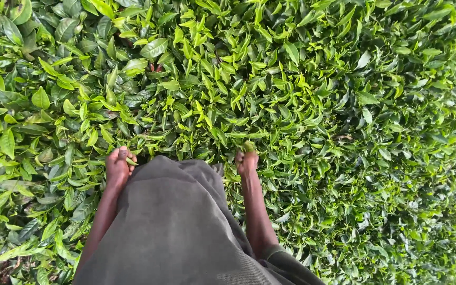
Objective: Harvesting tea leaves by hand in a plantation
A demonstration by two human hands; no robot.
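Observation:
I look down on a dense bed of tea bushes (270, 89) with glossy green leaves. My left hand (119, 167) reaches into the foliage at lower left, its fingers closed around a leaf or shoot. My right hand (246, 160) is near the centre, pinched shut on a small bunch of light green tea leaves (248, 146). Both forearms stretch out from the bottom of the view. A grey-brown cloth garment (175, 221) covers my front between the arms.
Tea bushes fill the whole view on all sides, darker older leaves at left (22, 105), brighter young shoots at right (397, 132). No ground, path or container shows.

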